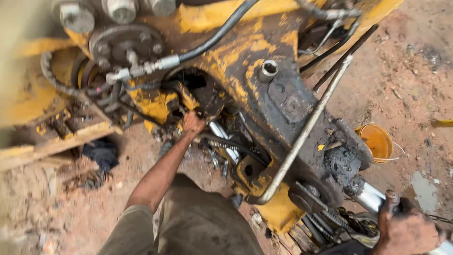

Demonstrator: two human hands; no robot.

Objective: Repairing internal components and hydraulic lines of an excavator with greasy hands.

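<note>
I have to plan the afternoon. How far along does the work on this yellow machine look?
Partly opened up: an empty threaded hole shows on top, and loose parts lie on the dirt under the machine. In hand: the left hand reaches into the dark cavity, and the right hand grips a greasy part. Hoses remain connected.

**Count of things around the yellow machine**

One yellow machine frame (245,52), greasy and chipped. Two hands: the left hand (192,123) under the frame's middle, the right hand (405,230) at its lower right end. One orange bucket (376,141) on the dirt just right of the frame. One bent metal rod (306,130) lying along the frame. Three large bolt heads (120,9) at the frame's upper left. One black rag (101,153) left of it.
</note>
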